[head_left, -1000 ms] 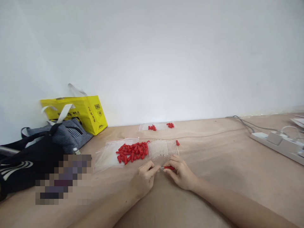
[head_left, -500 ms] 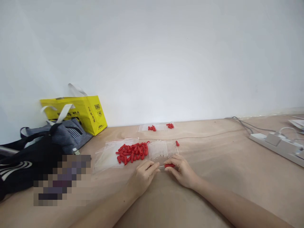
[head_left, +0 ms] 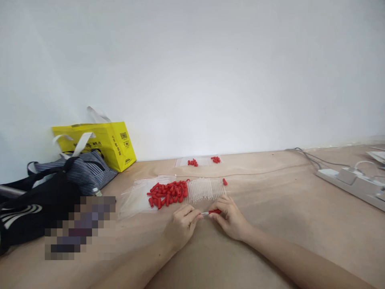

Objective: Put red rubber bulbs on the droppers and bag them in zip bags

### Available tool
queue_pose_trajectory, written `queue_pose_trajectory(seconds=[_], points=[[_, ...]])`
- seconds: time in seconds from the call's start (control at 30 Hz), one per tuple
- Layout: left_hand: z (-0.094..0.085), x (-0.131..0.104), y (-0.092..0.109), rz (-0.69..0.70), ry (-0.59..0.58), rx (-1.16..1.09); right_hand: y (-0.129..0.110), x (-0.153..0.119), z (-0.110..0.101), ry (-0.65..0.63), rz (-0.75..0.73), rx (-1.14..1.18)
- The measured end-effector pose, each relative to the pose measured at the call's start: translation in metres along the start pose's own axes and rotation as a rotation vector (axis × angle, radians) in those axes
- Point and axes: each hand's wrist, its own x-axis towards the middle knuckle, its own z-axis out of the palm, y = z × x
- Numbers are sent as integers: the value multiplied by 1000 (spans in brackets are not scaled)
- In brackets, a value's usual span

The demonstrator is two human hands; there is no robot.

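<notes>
Between my hands lies a thin clear tube (head_left: 205, 213) with a red rubber bulb (head_left: 215, 211) at its right end. My left hand (head_left: 184, 225) pinches the tube's left end. The fingers of my right hand (head_left: 231, 218) are closed round the red bulb. Just beyond my hands is a row of clear tubes (head_left: 206, 190), with a heap of red bulbs (head_left: 168, 194) to its left, partly on clear plastic bags (head_left: 136, 196). One single red bulb (head_left: 225, 182) rests at the row's right end.
Near the wall, another clear bag (head_left: 180, 162) bears tubes and red bulbs. A yellow bag (head_left: 120, 146), a striped bag (head_left: 81, 170) and a black bag (head_left: 39, 204) stand at the left. On the right are a white power strip (head_left: 355, 190) and cables (head_left: 313, 154).
Both hands have kept their grip, with very slight shifts of the fingers and tube. The rest of the view has shifted slightly.
</notes>
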Motion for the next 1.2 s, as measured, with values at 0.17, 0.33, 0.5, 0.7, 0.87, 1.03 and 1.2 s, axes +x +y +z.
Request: queue_pose_trajectory(seconds=[0.17,0.33,0.5,0.7,0.87,1.03,1.2], points=[[-1,2,-1,-102,24,-118,4,3,0,109,170,345],[0,3,4,-184,17,-137,-2,5,10,158,366,747],[-1,6,7,-195,6,-119,-19,9,21,181,415,1007],[-6,8,6,-225,-40,-219,14,27,-10,344,556,743],[-1,9,4,-248,-122,-231,67,41,-52,285,632,360],[-2,8,4,-236,-229,-190,99,48,-47,263,753,105],[-5,8,5,-267,-302,-181,115,56,-33,258,815,-101]])
